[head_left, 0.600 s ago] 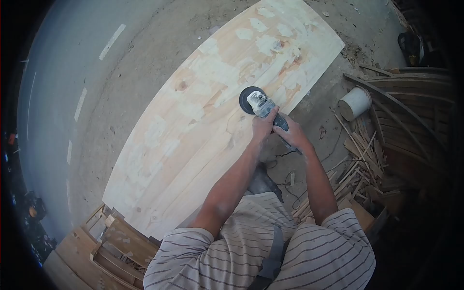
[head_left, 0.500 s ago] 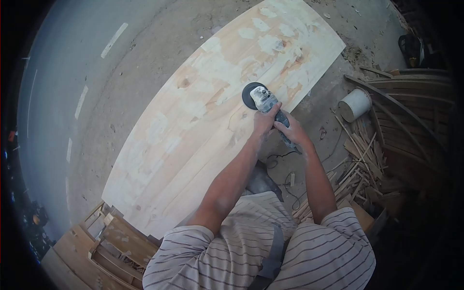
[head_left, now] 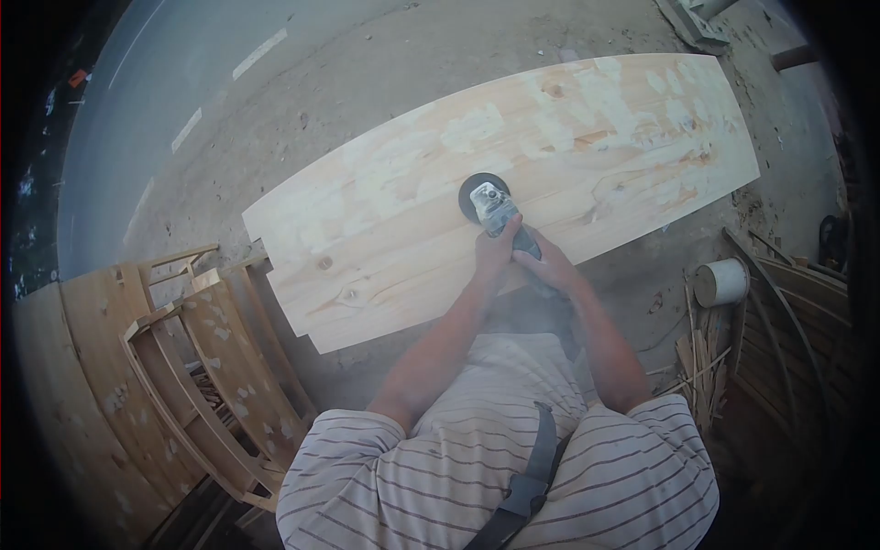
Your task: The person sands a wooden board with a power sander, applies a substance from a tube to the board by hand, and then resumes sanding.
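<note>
In my head view, the left hand wraps the neck of the power sander [head_left: 496, 209], left hand [head_left: 495, 249] ahead of the right hand [head_left: 552, 266], closed round its handle. The black disc [head_left: 467, 203] sits over mid-board: pale, patchy, knotted board [head_left: 394, 257]. Ground [head_left: 357, 78] and road [head_left: 147, 101] beyond; wooden frame [head_left: 240, 367] left, white bucket [head_left: 722, 282] right.

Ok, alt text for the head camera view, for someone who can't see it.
A person's left hand and right hand grip a power tool with a black disc over a large, pale, patchy wooden panel. At right are a white bucket and wood scraps; at left, a wooden frame, with a road beyond.
</note>
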### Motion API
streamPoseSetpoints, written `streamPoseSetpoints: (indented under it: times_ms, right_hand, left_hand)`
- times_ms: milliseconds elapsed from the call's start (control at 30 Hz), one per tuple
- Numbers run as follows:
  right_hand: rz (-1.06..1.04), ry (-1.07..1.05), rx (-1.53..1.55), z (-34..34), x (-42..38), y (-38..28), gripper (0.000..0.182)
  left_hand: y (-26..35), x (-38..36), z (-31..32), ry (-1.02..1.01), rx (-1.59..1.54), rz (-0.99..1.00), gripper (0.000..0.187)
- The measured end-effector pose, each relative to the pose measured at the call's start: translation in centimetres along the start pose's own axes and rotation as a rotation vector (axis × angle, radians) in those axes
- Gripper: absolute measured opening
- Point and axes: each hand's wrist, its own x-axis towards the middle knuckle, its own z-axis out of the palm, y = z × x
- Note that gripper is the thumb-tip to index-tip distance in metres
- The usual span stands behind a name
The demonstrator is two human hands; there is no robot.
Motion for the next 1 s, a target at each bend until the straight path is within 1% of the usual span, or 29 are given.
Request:
streamPoseSetpoints:
  times_ms: [100,167,200,267,300,367,400,467,500,567,600,667,767,800,867,1000]
  right_hand:
    - [-0.041,-0.045,-0.066,8.6,1.7,-2.4,0.083]
    - [-0.132,-0.071,-0.108,13.7,2.6,-3.6,0.084]
    - [-0.135,-0.094,-0.122,15.7,2.9,-4.8,0.084]
    - [-0.054,-0.181,-0.096,19.6,3.8,-7.1,0.086]
    - [-0.056,-0.201,-0.102,21.6,4.4,-7.8,0.086]
    - [-0.102,-0.255,-0.221,24.8,6.1,-9.0,0.087]
    - [-0.106,-0.263,-0.233,26.2,6.8,-10.1,0.087]
    - [-0.114,-0.367,-0.302,29.2,8.0,-12.8,0.087]
    - [-0.107,-0.37,-0.309,30.8,8.6,-13.5,0.087]
    - [-0.111,-0.455,-0.379,33.5,10.0,-15.0,0.087]
    - [-0.107,-0.454,-0.384,34.7,10.8,-15.8,0.087]
    - [-0.086,-0.521,-0.448,36.5,11.6,-16.8,0.087]
    - [-0.069,-0.498,-0.483,36.9,12.3,-17.5,0.09]
    - [-0.074,-0.491,-0.488,36.4,12.8,-17.2,0.09]
    - [-0.077,-0.408,-0.525,34.7,12.4,-16.2,0.093]
    - [-0.04,-0.353,-0.547,29.6,11.0,-14.7,0.096]
  left_hand:
    - [1.3,-1.7,-9.3,0.039,-0.098,0.053,0.052]
    - [2.3,-3.1,-14.5,0.048,-0.131,0.039,0.053]
    - [2.5,-3.3,-16.9,0.063,-0.154,0.041,0.053]
    - [2.9,-3.6,-21.7,0.091,-0.198,0.006,0.055]
    - [3.2,-4.1,-23.9,0.107,-0.212,0.007,0.055]
    - [3.8,-4.4,-27.5,0.167,-0.298,0.059,0.057]
    - [4.0,-4.2,-29.3,0.171,-0.312,0.064,0.057]
    - [3.9,-3.7,-33.2,0.203,-0.407,0.106,0.059]
    - [3.8,-3.7,-35.0,0.203,-0.415,0.1,0.059]
    - [4.1,-3.5,-38.0,0.251,-0.468,0.192,0.06]
    - [4.7,-3.5,-39.2,0.249,-0.472,0.19,0.06]
    - [5.5,-3.9,-41.0,0.303,-0.556,0.195,0.055]
    - [5.8,-2.8,-42.0,0.267,-0.523,0.168,0.055]
    - [6.2,-2.4,-41.6,0.26,-0.524,0.175,0.055]
    - [6.1,-2.0,-39.6,0.197,-0.508,0.183,0.053]
    - [5.2,-1.2,-34.5,0.177,-0.496,0.158,0.052]
